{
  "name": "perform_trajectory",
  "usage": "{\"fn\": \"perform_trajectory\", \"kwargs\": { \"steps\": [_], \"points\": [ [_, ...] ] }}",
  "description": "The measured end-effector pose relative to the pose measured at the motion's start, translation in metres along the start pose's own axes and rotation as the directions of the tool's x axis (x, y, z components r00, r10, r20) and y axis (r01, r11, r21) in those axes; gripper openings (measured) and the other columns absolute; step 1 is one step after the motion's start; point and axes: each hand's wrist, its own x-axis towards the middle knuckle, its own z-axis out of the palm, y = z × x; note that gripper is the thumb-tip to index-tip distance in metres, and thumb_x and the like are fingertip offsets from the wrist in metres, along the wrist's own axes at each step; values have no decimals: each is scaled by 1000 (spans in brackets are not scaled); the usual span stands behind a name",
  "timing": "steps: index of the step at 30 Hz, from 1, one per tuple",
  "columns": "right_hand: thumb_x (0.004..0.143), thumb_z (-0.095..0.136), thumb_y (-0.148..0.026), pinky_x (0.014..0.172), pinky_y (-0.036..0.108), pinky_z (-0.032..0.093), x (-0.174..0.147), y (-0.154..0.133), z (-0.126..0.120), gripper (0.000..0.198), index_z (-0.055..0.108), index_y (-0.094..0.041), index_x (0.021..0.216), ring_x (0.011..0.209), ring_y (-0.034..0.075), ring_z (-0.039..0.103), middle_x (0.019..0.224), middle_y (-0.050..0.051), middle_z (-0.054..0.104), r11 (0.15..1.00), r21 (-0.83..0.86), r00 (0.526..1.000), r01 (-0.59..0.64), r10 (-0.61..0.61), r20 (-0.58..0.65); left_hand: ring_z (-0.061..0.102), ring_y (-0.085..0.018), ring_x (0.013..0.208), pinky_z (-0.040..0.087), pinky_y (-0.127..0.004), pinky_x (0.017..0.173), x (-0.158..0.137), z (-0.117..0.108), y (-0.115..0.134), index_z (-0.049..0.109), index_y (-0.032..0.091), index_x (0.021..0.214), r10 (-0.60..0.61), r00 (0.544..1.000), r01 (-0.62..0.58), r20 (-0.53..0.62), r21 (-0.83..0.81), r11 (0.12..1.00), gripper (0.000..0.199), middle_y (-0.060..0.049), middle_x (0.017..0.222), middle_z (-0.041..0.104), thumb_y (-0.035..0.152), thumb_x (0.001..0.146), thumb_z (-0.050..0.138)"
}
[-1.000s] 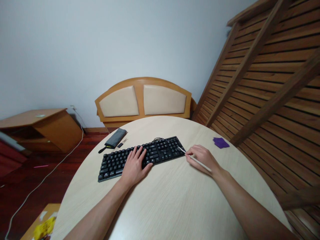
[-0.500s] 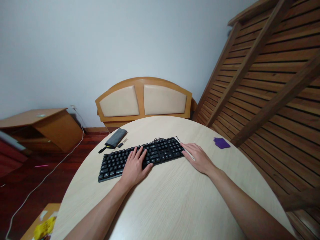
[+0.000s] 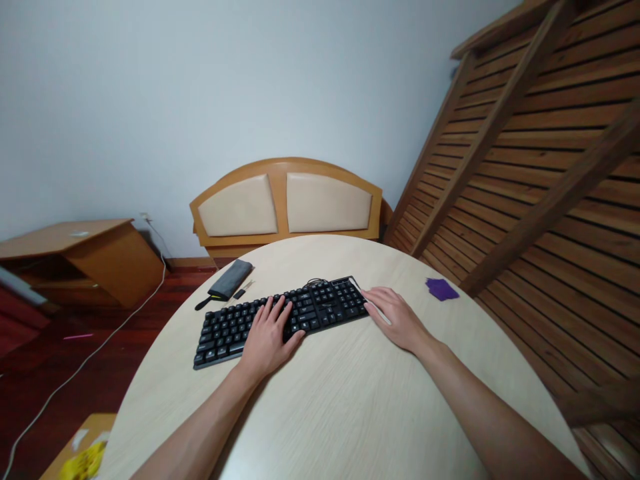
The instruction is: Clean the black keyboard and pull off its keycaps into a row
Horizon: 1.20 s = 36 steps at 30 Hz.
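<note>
A black keyboard (image 3: 225, 330) lies aslant on the round table, its right end farther away. My left hand (image 3: 267, 337) rests palm down across its middle, fingers spread over the keys. At the keyboard's right end, my right hand (image 3: 397, 319) pinches a thin white stick (image 3: 385, 318). The stick's far end reaches over the top right corner of the keys; part of its length is hidden by my fingers, and its exact kind is unclear. Behind the keyboard is a coiled black cable (image 3: 316, 281).
A grey pouch (image 3: 231, 279) with a black strap lies at the back left, beside a small black piece (image 3: 239, 293) and thin sticks. Purple cloth (image 3: 442, 289) lies on the right of the pale table (image 3: 340, 413). A wooden slatted frame (image 3: 540, 200) leans at right.
The white stick and my right fingers have shifted very slightly at the keyboard's right end. My left hand stays on the keys. The whole view has tilted a little.
</note>
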Motion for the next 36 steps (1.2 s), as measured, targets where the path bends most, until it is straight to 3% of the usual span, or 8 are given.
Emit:
{"fn": "perform_trajectory", "kwargs": {
  "steps": [10,19,24,27,29,32,36],
  "points": [
    [98,45,-26,94,46,48,-9,-19,-17,34,62,-24,127,112,26,58,114,9,69,997,-78,998,14,-9,59,32,-37,142,33,-55,114,-1,3,0,49,14,142,-8,999,8,-32,-16,1000,67,-13,151,44,57,90,50],
    [97,47,-25,92,48,49,-48,-40,-40,36,59,-28,130,106,27,61,113,8,68,999,-35,994,10,-6,111,33,-37,142,33,-56,113,-1,5,-2,50,15,142,0,998,-3,-60,-42,999,66,-14,150,45,56,90,50],
    [95,49,-29,87,43,51,-43,-46,-47,26,66,-26,115,99,26,63,105,8,70,991,73,992,-111,106,71,33,-37,142,33,-56,113,-1,4,-1,49,14,142,2,999,-4,-50,-37,999,66,-15,150,44,56,91,49],
    [93,54,-37,85,39,51,-24,-44,-41,23,69,-24,104,99,25,64,106,8,70,918,280,958,-280,288,13,33,-37,142,32,-55,114,-1,2,0,48,13,142,-3,999,1,-38,-34,999,67,-15,150,44,56,91,49],
    [90,58,-41,88,39,50,-7,-40,-34,27,71,-22,103,98,25,66,105,8,72,829,440,930,-346,365,43,33,-37,142,32,-55,114,-1,2,0,48,14,143,-4,999,3,-33,-35,999,67,-14,151,43,56,91,49],
    [83,67,-47,88,40,50,14,-27,-21,36,75,-19,102,95,26,67,102,9,74,689,617,910,-379,398,114,31,-37,143,31,-55,114,-1,2,0,47,14,143,-6,1000,6,-24,-29,1000,67,-13,152,42,56,91,48],
    [78,70,-55,87,40,50,25,-3,0,46,76,-17,101,95,26,66,99,10,75,571,716,886,-401,440,145,31,-36,143,32,-55,114,-2,3,-1,47,15,144,-3,1000,2,-25,-23,1000,67,-13,152,42,57,92,47]
  ]
}}
